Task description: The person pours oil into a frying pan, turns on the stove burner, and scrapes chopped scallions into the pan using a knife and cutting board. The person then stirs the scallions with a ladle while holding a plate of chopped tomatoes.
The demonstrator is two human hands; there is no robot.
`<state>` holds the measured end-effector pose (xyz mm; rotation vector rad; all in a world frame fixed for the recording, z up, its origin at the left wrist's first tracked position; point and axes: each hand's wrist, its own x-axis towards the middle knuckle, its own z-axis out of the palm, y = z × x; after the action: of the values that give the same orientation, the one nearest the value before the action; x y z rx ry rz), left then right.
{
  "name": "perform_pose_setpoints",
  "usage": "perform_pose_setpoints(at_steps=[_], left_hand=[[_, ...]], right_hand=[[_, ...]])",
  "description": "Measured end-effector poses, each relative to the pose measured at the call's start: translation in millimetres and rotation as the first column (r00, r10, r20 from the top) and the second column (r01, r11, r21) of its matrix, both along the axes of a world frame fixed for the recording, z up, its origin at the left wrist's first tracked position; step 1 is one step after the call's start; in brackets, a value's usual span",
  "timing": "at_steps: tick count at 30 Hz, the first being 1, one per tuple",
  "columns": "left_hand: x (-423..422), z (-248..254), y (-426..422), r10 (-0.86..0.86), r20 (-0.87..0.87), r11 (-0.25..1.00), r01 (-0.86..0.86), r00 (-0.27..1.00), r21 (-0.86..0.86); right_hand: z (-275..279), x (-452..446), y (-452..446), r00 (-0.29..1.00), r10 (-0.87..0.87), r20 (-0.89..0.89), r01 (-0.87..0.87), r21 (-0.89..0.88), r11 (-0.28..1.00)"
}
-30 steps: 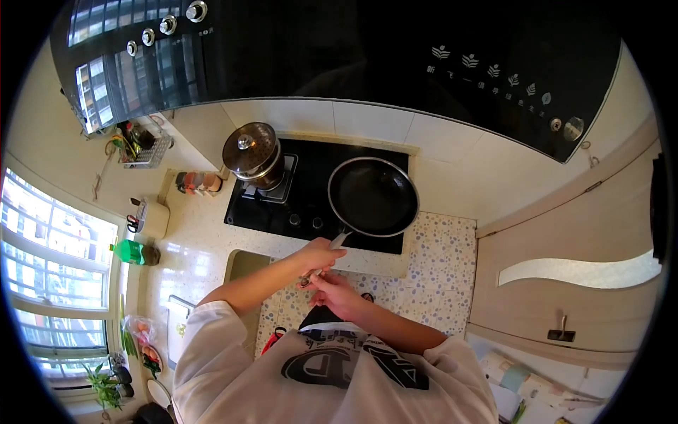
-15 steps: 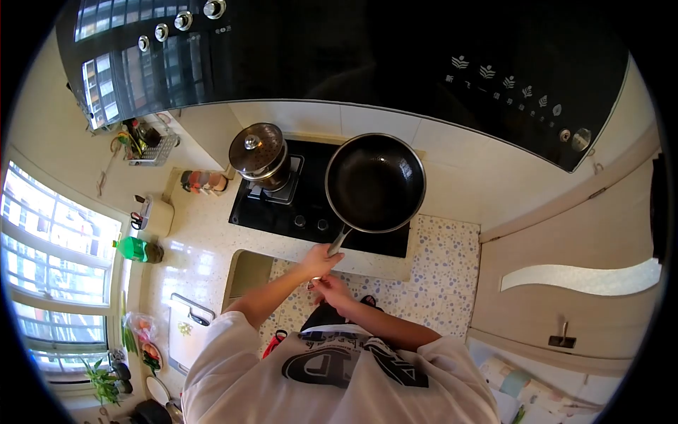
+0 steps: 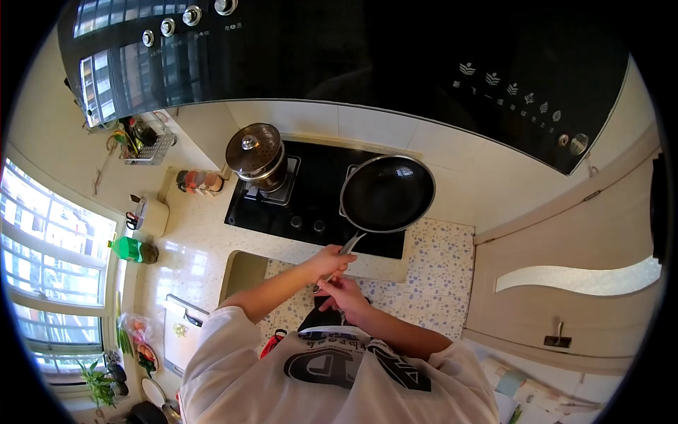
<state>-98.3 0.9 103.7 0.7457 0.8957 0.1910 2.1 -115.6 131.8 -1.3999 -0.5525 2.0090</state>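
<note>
A dark wok with a metal rim is held tilted over the right side of the black gas stove. My left hand is wrapped round its handle. Behind it, closer to my body, my right hand has its fingers closed at the handle's end; part of that grip is hidden. Inside the wok shows only a dark, shiny surface. On the left burner stands a steel pot with a knobbed lid.
A black range hood hangs low above the stove. Along the left counter are spice jars, a knife holder, a green bottle and a cutting board. A cabinet door stands to the right.
Both hands have moved slightly right with the wok. The wok has shifted right and a little nearer, and its opening looks more tilted. The pot has stayed on its burner.
</note>
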Motion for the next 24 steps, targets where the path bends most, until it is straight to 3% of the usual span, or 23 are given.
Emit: perform_pose_setpoints(at_steps=[5,6,8,11,17,20,24], left_hand=[[-9.3,37.2,5.2,-0.073,-0.19,0.995,0.083,0.979,0.047],[-11.7,40.0,5.1,-0.103,-0.29,0.979,0.149,0.951,0.141],[-18.2,46.1,4.0,-0.124,-0.488,0.906,0.299,0.864,0.3],[-30.6,55.0,3.6,-0.115,-0.643,0.749,0.491,0.757,0.444],[-47.7,-8.8,-2.9,0.099,-0.558,0.552,0.421,0.824,0.72],[-38.6,-31.1,-3.6,0.076,-0.412,0.737,0.227,0.908,0.637],[-16.3,-27.2,-0.8,0.02,-0.292,0.848,0.138,0.956,0.512]], right_hand=[[23.0,-6.9,0.1,0.97,-0.027,-0.243,0.018,-0.043,0.999],[18.1,-9.1,0.9,0.958,-0.014,-0.287,0.003,-0.038,0.999],[8.2,-16.2,1.3,0.939,0.019,-0.343,-0.025,-0.013,1.0],[-11.4,-30.1,1.0,0.931,0.08,-0.356,-0.066,0.051,0.996],[-62.9,-44.7,5.6,0.969,0.148,-0.196,-0.118,0.156,0.981],[-81.6,-42.3,4.1,0.994,0.094,-0.063,-0.081,0.194,0.978],[-83.4,-25.2,4.3,1.0,-0.014,0.003,0.012,0.297,0.955]])
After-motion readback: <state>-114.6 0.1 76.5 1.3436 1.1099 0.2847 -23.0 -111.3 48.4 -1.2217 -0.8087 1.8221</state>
